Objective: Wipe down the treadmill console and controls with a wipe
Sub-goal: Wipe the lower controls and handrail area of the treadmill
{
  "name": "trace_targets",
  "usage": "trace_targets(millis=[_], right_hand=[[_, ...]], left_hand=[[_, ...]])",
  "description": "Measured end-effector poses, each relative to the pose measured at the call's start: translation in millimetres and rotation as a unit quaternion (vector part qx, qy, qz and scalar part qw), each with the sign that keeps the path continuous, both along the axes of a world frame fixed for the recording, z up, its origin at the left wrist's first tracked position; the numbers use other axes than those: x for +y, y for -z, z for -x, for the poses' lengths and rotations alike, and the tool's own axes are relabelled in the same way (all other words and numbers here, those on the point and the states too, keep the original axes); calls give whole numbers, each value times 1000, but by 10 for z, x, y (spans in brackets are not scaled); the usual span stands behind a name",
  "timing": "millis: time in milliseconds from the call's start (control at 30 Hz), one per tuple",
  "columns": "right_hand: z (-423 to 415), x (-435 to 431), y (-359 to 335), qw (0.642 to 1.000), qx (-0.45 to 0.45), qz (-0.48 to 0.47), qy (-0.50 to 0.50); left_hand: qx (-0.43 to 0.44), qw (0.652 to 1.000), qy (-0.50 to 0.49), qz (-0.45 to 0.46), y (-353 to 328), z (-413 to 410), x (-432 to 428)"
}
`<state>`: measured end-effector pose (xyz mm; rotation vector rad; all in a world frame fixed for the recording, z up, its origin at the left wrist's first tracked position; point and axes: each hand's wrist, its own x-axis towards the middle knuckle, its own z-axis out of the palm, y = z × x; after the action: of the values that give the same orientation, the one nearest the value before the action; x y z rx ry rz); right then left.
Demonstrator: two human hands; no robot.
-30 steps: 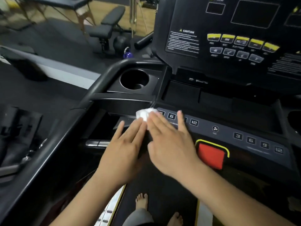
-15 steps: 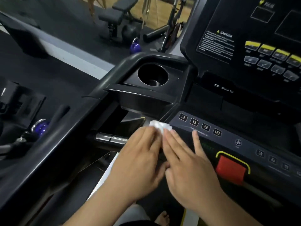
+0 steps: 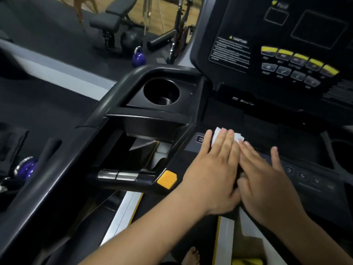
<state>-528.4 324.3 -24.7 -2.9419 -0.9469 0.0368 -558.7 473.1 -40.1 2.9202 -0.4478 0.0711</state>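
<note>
A white wipe [image 3: 218, 134] lies on the treadmill's lower control strip [image 3: 302, 176], just right of the leftmost number key. My left hand [image 3: 210, 169] presses flat on it, fingers together, covering most of it. Beside it my right hand [image 3: 267, 180] rests flat on the strip with fingers spread. Its fingertips touch the wipe's right edge. The upright console panel [image 3: 286, 35], with yellow and grey buttons, rises behind the strip. Neither hand touches it.
A round cup holder [image 3: 161, 92] sits left of the console, above a silver pulse grip [image 3: 117, 175] and a yellow button [image 3: 167, 178]. The black side handrail [image 3: 57, 169] runs down left. A blue kettlebell [image 3: 138, 59] and a bench [image 3: 114, 18] stand on the gym floor beyond.
Both hands have slid the wipe to the right along the control strip, from its left end onto the first number keys. The view has shifted left.
</note>
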Motion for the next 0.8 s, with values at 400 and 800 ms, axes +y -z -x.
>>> trace_targets(millis=[400,800], right_hand=[[203,-1220,66,969,-23,90,230],[780,-1757,233,968,-63,-53,237]], left_hand=[[-34,977,203,-48,-1,-493,-1337],[-52,972,222,-51,120,53,-1809]])
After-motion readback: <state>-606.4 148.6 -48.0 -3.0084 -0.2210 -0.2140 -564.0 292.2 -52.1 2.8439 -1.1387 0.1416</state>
